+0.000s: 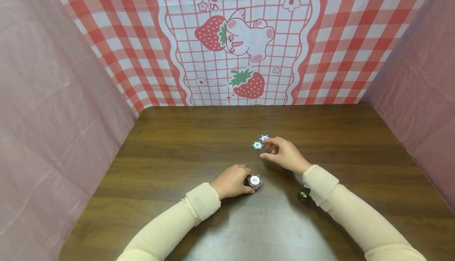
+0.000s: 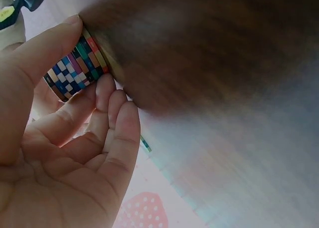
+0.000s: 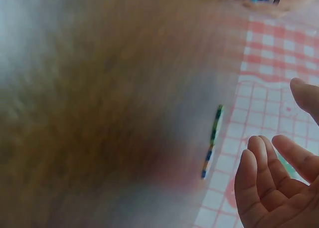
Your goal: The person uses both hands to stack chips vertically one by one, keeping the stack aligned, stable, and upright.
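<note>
My left hand grips a stack of poker chips on the table, thumb on one side and fingers on the other. A white-centred chip tops the stack. In the left wrist view the stack shows layered edges in several colours. Farther back, a green poker chip lies flat beside a blue poker chip. Over that pair hangs my right hand, thumb and fingers apart, fingertips near the blue chip and partly covering it. Nothing shows between its fingers in the right wrist view.
Both hands work over a brown wooden table. A red-checked strawberry cloth hangs behind the far edge, and pink curtains stand at the sides. A small black device sits under the right wrist.
</note>
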Tool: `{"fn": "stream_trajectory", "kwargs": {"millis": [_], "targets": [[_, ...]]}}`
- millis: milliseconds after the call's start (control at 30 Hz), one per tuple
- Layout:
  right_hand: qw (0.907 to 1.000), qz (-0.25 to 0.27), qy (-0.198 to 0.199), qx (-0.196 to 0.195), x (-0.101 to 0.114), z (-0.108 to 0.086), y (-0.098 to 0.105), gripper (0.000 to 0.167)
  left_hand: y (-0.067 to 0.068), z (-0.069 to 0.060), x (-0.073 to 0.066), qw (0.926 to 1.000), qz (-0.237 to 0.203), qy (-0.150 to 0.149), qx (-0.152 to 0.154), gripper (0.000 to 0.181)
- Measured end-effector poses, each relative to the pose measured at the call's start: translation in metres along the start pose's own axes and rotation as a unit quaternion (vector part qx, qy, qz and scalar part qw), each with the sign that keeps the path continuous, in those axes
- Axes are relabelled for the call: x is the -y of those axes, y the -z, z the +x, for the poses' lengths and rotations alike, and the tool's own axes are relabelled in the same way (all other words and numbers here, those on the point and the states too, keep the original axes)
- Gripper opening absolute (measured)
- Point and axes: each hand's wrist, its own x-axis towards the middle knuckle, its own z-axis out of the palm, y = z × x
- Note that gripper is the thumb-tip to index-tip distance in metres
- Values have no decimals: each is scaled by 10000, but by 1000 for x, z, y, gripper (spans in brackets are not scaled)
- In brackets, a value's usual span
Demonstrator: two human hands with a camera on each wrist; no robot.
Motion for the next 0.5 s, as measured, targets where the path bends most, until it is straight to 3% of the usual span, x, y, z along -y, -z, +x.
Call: {"fn": "stream_trajectory", "kwargs": {"millis": [500], "targets": [[9963,14,-802,305,-22,27,4,55,0,0,0,10000,-7,16,24,40]]}}
